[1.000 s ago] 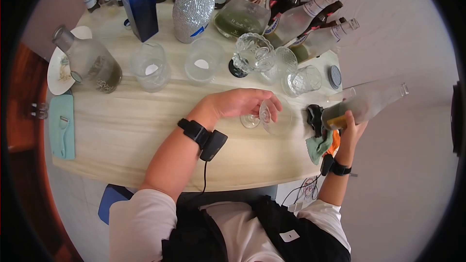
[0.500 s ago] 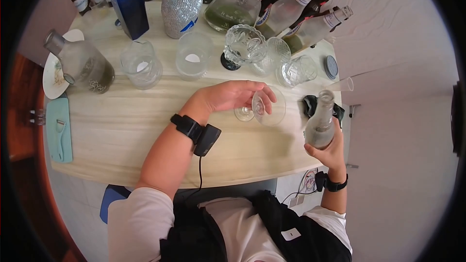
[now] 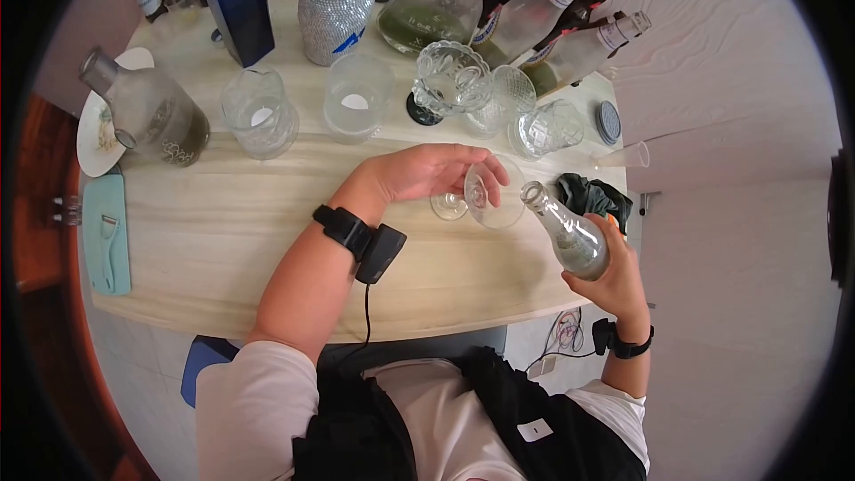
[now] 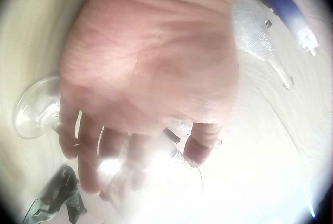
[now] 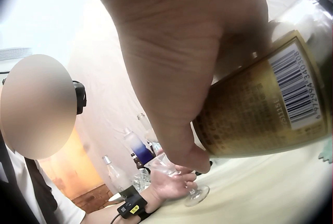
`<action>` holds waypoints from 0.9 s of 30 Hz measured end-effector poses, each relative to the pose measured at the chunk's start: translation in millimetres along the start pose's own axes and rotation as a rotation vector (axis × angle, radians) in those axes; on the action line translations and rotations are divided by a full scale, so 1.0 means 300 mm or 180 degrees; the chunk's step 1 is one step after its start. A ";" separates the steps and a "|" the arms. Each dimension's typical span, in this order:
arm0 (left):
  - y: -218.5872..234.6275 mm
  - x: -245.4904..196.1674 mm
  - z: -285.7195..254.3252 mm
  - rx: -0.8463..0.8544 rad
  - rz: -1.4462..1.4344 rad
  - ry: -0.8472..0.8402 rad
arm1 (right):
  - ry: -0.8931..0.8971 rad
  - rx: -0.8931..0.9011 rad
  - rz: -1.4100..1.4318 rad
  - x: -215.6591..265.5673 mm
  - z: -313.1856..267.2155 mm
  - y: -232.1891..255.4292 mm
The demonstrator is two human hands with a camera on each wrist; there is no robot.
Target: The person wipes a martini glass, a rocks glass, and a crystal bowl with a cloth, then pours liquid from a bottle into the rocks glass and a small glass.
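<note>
While one pale, wood-grained bench (image 3: 267,258) spans the view, one tall blue bottle (image 3: 239,13) and one silver rhinestone-covered bottle (image 3: 335,9) stand near its far edge. The right hand (image 3: 617,281) clamps its grip round one tilted clear glass bottle (image 3: 574,242), mouth near one clear stemmed glass (image 3: 502,205); the left hand (image 3: 432,175) curls its grip round that glass over mid-bench. Two clear tumblers (image 3: 258,129) stand beyond.

Right hand (image 5: 171,62) grips a bottle (image 5: 309,23); gold label (image 5: 244,104) shows a printed barcode (image 5: 295,86). Beyond, left hand (image 5: 169,185) holds a stemmed glass (image 5: 197,197), foot at the counter (image 5: 265,190).
</note>
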State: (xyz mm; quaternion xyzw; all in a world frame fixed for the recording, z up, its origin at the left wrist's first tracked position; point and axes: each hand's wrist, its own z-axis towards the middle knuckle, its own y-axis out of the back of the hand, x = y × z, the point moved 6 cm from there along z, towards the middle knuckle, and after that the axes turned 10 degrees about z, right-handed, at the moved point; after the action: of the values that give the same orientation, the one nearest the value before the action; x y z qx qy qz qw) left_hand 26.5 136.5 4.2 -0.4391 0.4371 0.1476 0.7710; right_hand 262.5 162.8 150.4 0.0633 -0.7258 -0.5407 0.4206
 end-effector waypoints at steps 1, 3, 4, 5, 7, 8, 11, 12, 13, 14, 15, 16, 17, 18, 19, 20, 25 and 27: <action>0.001 0.001 0.001 0.0004 -0.0003 0.0001 | 0.0030 -0.0010 -0.0111 0.005 -0.002 0.005; 0.004 0.001 0.000 -0.0003 -0.0012 -0.0004 | -0.0011 -0.0013 -0.0152 0.003 -0.006 0.010; 0.005 0.003 -0.001 -0.0001 -0.0014 -0.0006 | -0.0048 -0.0016 -0.0196 0.001 -0.007 0.011; 0.005 0.003 0.000 -0.0020 -0.0026 -0.0009 | -0.0050 -0.0018 -0.0199 0.006 -0.008 0.014; 0.000 0.000 0.001 -0.0030 -0.0037 -0.0017 | -0.0142 0.0031 -0.0270 0.016 -0.010 0.020; -0.004 -0.003 0.000 -0.0058 -0.0014 0.0009 | -0.0145 0.0026 -0.0273 0.019 -0.012 0.024; -0.008 -0.009 0.000 -0.0084 0.0043 0.0025 | -0.0140 0.0034 -0.0390 0.025 -0.015 0.029; -0.009 -0.010 0.000 -0.0083 0.0072 0.0012 | -0.0187 0.0040 -0.0369 0.022 -0.016 0.031; -0.009 -0.009 0.000 -0.0081 0.0071 0.0013 | -0.0234 0.0047 -0.0348 0.020 -0.017 0.033; -0.009 -0.009 -0.001 -0.0084 0.0079 0.0000 | -0.0236 0.0047 -0.0348 0.024 -0.016 0.036; -0.009 -0.009 -0.002 -0.0087 0.0088 -0.0013 | -0.0286 0.0060 -0.0371 0.027 -0.016 0.038; -0.006 -0.007 -0.002 -0.0087 0.0086 -0.0011 | -0.0337 0.0073 -0.0393 0.027 -0.016 0.039; -0.003 -0.006 -0.002 -0.0070 0.0073 -0.0038 | -0.0339 0.0074 -0.0393 0.028 -0.016 0.041; -0.001 -0.006 -0.001 -0.0053 0.0063 -0.0064 | -0.0210 0.0070 -0.0497 0.035 -0.015 0.042; -0.001 -0.006 -0.001 -0.0053 0.0063 -0.0064 | -0.0080 0.0067 -0.0601 0.043 -0.014 0.043; -0.002 -0.007 -0.001 -0.0047 0.0060 -0.0072 | -0.0080 0.0068 -0.0602 0.043 -0.015 0.045; -0.004 -0.008 -0.004 -0.0041 0.0050 -0.0075 | 0.0015 0.0038 -0.0682 0.051 -0.012 0.051; -0.004 -0.009 -0.004 -0.0039 0.0029 -0.0064 | -0.0006 0.0037 -0.0703 0.049 -0.013 0.053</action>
State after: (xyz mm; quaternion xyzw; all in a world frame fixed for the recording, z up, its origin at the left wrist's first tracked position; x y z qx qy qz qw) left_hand 24.9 135.2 6.8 -0.4403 0.4304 0.1581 0.7719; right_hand 261.5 158.6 171.9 0.1449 -0.7178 -0.5796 0.3574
